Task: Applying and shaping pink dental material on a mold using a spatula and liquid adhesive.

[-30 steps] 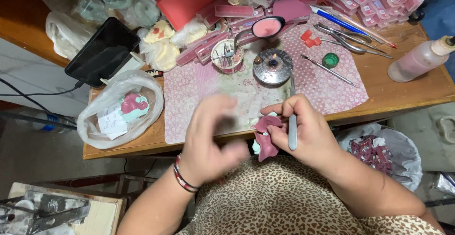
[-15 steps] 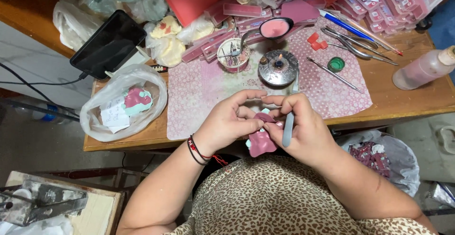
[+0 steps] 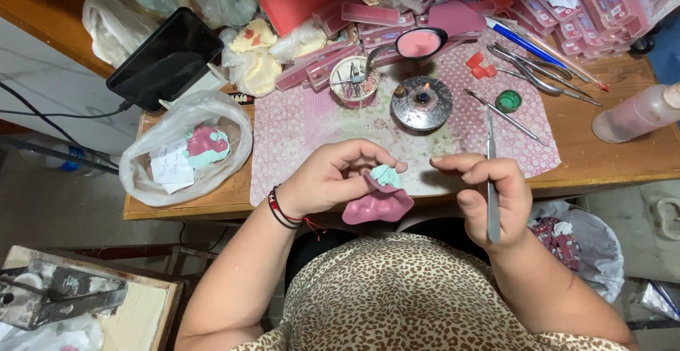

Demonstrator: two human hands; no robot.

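Observation:
My left hand point(image 3: 333, 177) grips a pink wax-like base with a pale green cast on top point(image 3: 379, 199), held just in front of the table's near edge. My right hand point(image 3: 489, 188) holds a thin metal instrument point(image 3: 491, 181) upright along its fingers, a short gap to the right of the pink piece. On the floral mat point(image 3: 312, 128) behind the hands stands a small round metal burner point(image 3: 423, 102) with a tiny flame.
A plastic bag point(image 3: 180, 149) with a pink and green cast lies at left, a black tablet point(image 3: 163, 57) behind it. A cup of tools point(image 3: 353, 80), a ladle of pink wax point(image 3: 418, 43), pliers point(image 3: 538, 68), a spray bottle point(image 3: 637, 114) and pink boxes point(image 3: 567, 4) crowd the table. A lined bin point(image 3: 577, 241) stands low right.
My hands have drawn apart: the right hand with the instrument moved right, off the pink piece. The left hand turned the piece so the green cast shows.

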